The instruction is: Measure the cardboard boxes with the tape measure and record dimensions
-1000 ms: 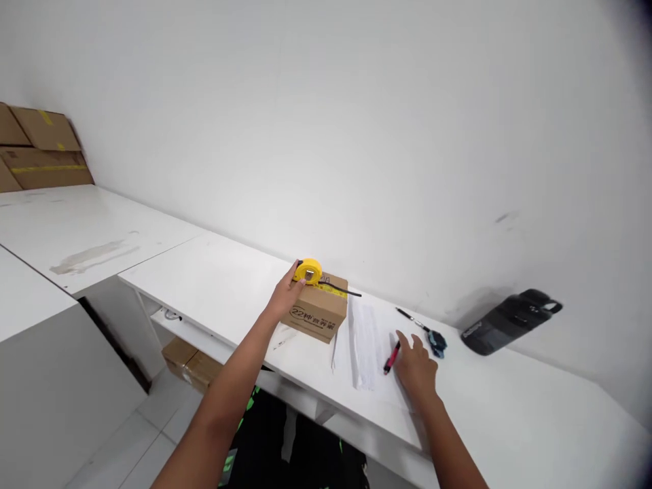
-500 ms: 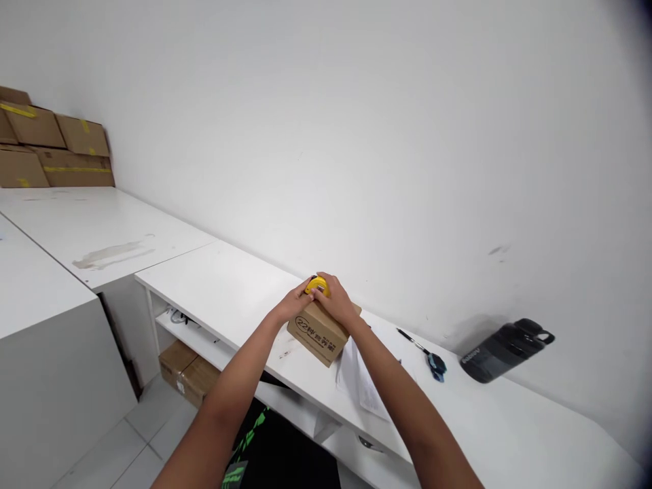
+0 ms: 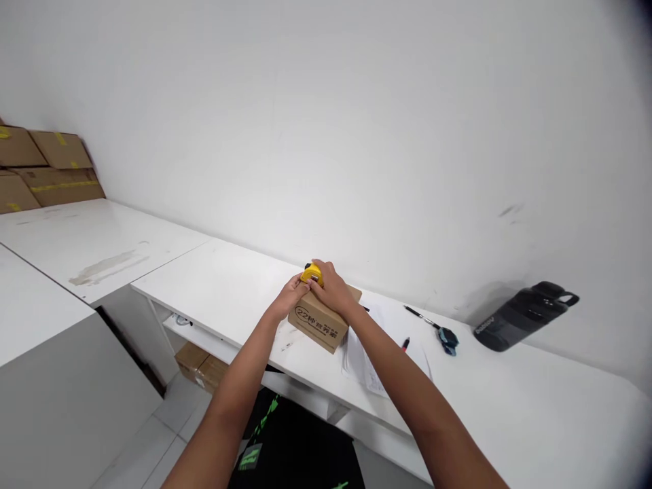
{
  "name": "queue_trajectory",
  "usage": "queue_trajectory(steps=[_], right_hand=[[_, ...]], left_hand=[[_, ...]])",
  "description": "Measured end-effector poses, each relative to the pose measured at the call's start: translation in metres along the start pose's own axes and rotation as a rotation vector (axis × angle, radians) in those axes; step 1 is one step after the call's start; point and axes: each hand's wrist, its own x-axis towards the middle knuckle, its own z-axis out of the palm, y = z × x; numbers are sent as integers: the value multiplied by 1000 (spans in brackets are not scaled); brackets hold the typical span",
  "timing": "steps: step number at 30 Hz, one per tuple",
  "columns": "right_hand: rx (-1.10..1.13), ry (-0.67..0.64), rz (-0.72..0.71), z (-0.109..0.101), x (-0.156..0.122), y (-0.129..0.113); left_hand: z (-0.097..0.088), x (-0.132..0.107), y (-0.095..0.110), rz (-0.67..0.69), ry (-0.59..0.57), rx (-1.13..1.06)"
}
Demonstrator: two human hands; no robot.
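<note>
A yellow tape measure [image 3: 312, 274] is held over the far left top edge of a small cardboard box [image 3: 316, 324] with black print. My right hand [image 3: 330, 288] is closed round the tape measure's body from the right. My left hand [image 3: 292, 297] is closed at its lower left side, fingertips pinching near the mouth of the tape; the blade itself is too small to make out. The box sits on the white counter [image 3: 244, 285], its printed side facing me.
Papers [image 3: 374, 373] lie right of the box, partly under my right forearm, with a red and black pen [image 3: 405, 344] on them. Farther right are a black pen [image 3: 420, 316], a dark blue strapped item [image 3: 447, 339] and a dark bottle [image 3: 519, 319]. Cardboard boxes [image 3: 61, 166] are stacked far left.
The camera view has turned slightly. The tape measure has tilted and shifted a little left on the box, both hands still on it. The red and black pen now shows beside my forearm.
</note>
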Motion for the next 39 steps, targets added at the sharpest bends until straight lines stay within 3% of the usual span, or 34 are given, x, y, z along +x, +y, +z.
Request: queue_trajectory(steps=[4, 8, 15, 20, 24, 32, 35, 39], right_hand=[[71, 50, 55, -1, -1, 2], [-10, -7, -40, -4, 0, 1], [-45, -88, -45, -12, 6, -1], [-96, -207, -57, -30, 6, -5], [-147, -255, -23, -56, -18, 3], [-149, -212, 161, -122, -113, 41], [-133, -154, 188, -129, -130, 46], [-111, -105, 157, -123, -124, 46]], left_hand=[[0, 1, 1, 22, 2, 61], [1, 4, 1, 38, 11, 149], [2, 4, 5, 36, 11, 223], [9, 0, 3, 57, 146, 157], [11, 4, 1, 113, 170, 191], [7, 19, -8, 119, 201, 233], [7, 20, -10, 131, 204, 225], [7, 19, -7, 132, 203, 212]])
